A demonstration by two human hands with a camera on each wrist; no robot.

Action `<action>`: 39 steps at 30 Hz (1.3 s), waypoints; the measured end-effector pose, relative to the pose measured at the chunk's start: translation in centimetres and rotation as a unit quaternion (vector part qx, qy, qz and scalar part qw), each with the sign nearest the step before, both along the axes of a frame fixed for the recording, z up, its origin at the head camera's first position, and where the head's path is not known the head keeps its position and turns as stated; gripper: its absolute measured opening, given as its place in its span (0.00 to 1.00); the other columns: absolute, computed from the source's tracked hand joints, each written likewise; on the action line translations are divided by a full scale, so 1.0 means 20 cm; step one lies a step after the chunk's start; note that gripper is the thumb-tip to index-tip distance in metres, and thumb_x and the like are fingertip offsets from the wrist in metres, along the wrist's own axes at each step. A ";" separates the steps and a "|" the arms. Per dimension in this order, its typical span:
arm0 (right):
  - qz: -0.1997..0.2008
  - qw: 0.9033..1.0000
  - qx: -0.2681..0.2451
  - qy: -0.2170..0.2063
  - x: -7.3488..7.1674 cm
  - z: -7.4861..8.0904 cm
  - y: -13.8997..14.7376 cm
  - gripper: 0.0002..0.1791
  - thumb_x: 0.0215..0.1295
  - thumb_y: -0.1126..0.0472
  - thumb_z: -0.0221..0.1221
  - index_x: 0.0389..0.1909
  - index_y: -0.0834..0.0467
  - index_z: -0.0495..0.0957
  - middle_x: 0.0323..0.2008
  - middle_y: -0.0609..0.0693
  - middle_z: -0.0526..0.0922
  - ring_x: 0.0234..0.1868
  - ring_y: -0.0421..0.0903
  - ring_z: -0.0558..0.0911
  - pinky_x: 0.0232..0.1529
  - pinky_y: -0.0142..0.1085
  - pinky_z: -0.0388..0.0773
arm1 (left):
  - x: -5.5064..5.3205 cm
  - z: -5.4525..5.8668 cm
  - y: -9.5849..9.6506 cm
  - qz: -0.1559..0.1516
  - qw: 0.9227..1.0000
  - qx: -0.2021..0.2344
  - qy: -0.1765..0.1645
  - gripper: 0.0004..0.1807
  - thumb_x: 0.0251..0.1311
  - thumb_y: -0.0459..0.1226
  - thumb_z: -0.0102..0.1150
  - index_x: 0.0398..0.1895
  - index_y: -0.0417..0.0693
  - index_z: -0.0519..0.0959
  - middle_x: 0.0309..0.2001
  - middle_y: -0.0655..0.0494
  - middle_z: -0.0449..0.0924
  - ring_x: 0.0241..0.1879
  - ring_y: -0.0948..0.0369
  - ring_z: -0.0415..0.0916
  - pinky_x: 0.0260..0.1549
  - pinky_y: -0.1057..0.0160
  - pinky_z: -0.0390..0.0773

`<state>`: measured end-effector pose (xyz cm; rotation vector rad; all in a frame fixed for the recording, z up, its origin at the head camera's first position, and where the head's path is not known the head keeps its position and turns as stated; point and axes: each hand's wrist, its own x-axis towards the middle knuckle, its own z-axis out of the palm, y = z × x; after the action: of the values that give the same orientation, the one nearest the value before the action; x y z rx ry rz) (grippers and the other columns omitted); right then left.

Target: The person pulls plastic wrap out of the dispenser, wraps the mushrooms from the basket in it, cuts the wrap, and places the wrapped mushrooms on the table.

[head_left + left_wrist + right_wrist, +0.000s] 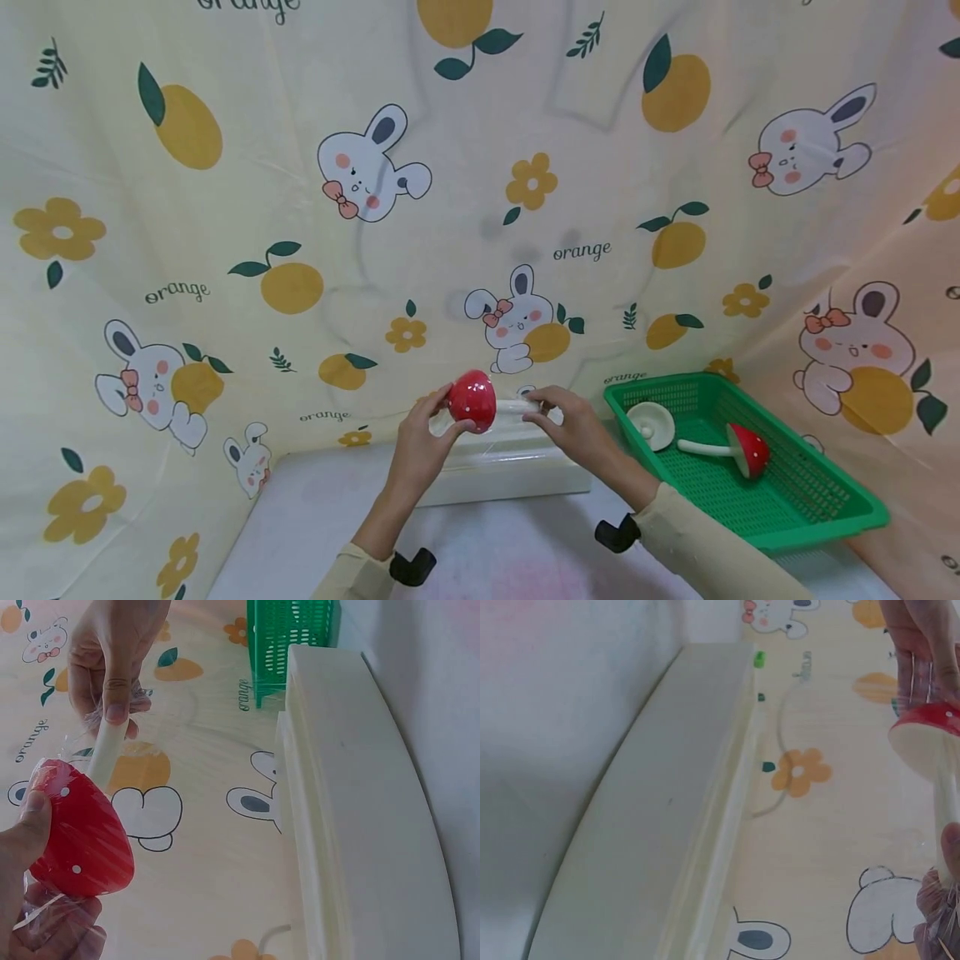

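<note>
A toy mushroom with a glossy red, white-dotted cap (473,402) and a white stem (109,750) is held up on its side over a long white box. Clear plastic film (46,924) covers the cap and bunches at the fingers of both hands. My left hand (422,446) grips the cap, thumb on one side and fingers on the other. At the stem's end, my right hand (579,427) pinches stem and film between thumb and fingers. The white box (517,487) lies lengthwise on the table, just under the hands.
To the right stands a green mesh basket (817,533). Inside it lie a red-capped toy mushroom (746,450) and a whitish round piece (651,425). A printed cloth (450,208) with rabbits and oranges hangs behind the white table (300,517).
</note>
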<state>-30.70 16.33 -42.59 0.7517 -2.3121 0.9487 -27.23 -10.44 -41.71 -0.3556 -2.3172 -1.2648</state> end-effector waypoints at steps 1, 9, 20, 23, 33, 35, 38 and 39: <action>0.000 1.000 0.001 0.001 0.00 0.00 0.00 0.19 0.67 0.62 0.74 0.57 0.56 0.86 0.49 0.50 0.90 0.44 0.44 0.85 0.41 0.39 0.89 | 0.00 0.00 0.00 0.001 1.000 0.001 0.000 0.39 0.60 0.41 0.79 0.75 0.49 0.75 0.64 0.49 0.82 0.64 0.49 0.79 0.60 0.47 0.84; 0.003 1.000 0.000 -0.002 0.01 0.03 0.00 0.20 0.66 0.63 0.74 0.58 0.55 0.86 0.49 0.49 0.89 0.44 0.44 0.85 0.41 0.37 0.88 | 0.01 0.03 0.00 0.003 1.000 0.004 0.000 0.39 0.60 0.41 0.80 0.75 0.50 0.75 0.65 0.50 0.81 0.63 0.50 0.79 0.60 0.47 0.84; 0.007 1.000 0.007 -0.010 0.07 0.03 0.01 0.20 0.64 0.61 0.77 0.56 0.54 0.87 0.47 0.45 0.89 0.43 0.40 0.84 0.49 0.42 0.89 | 0.08 0.00 -0.01 0.004 0.999 0.024 -0.021 0.38 0.57 0.43 0.82 0.72 0.53 0.78 0.66 0.52 0.82 0.66 0.48 0.76 0.57 0.45 0.85; 0.012 1.000 0.012 -0.012 0.10 0.02 0.01 0.20 0.63 0.60 0.77 0.56 0.54 0.87 0.46 0.44 0.89 0.43 0.40 0.84 0.49 0.45 0.89 | 0.09 -0.03 -0.01 0.009 0.999 0.028 -0.030 0.37 0.57 0.43 0.83 0.71 0.52 0.79 0.65 0.52 0.82 0.65 0.48 0.77 0.56 0.46 0.86; 0.036 0.997 0.035 -0.058 0.18 -0.05 0.03 0.17 0.64 0.57 0.77 0.53 0.51 0.88 0.43 0.39 0.89 0.42 0.40 0.83 0.47 0.41 0.89 | 0.15 -0.14 -0.03 0.015 0.993 0.040 -0.107 0.36 0.56 0.47 0.83 0.69 0.56 0.79 0.64 0.55 0.82 0.64 0.50 0.79 0.54 0.46 0.87; 0.041 0.995 0.039 -0.077 0.18 -0.07 0.03 0.16 0.65 0.56 0.76 0.52 0.50 0.88 0.43 0.38 0.88 0.42 0.40 0.82 0.46 0.37 0.87 | 0.16 -0.16 -0.03 0.017 0.991 0.045 -0.127 0.36 0.56 0.48 0.83 0.68 0.55 0.80 0.64 0.53 0.81 0.63 0.49 0.79 0.50 0.47 0.88; 0.048 0.993 0.037 -0.104 0.19 -0.12 0.03 0.15 0.66 0.54 0.75 0.52 0.50 0.89 0.43 0.38 0.87 0.42 0.40 0.81 0.46 0.32 0.85 | 0.17 -0.20 -0.03 0.018 0.987 0.049 -0.153 0.37 0.55 0.50 0.83 0.67 0.54 0.80 0.65 0.51 0.80 0.62 0.47 0.79 0.46 0.50 0.90; 0.050 0.992 0.038 -0.111 0.19 -0.13 0.04 0.15 0.66 0.54 0.75 0.52 0.50 0.89 0.43 0.38 0.87 0.42 0.39 0.81 0.46 0.32 0.85 | 0.17 -0.22 -0.03 0.017 0.986 0.051 -0.160 0.37 0.56 0.51 0.83 0.67 0.54 0.80 0.65 0.50 0.80 0.62 0.47 0.79 0.45 0.50 0.90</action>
<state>-26.84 17.03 -45.21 0.8379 -2.5345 1.0395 -23.74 -11.12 -46.01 -0.0796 -2.4931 -1.5113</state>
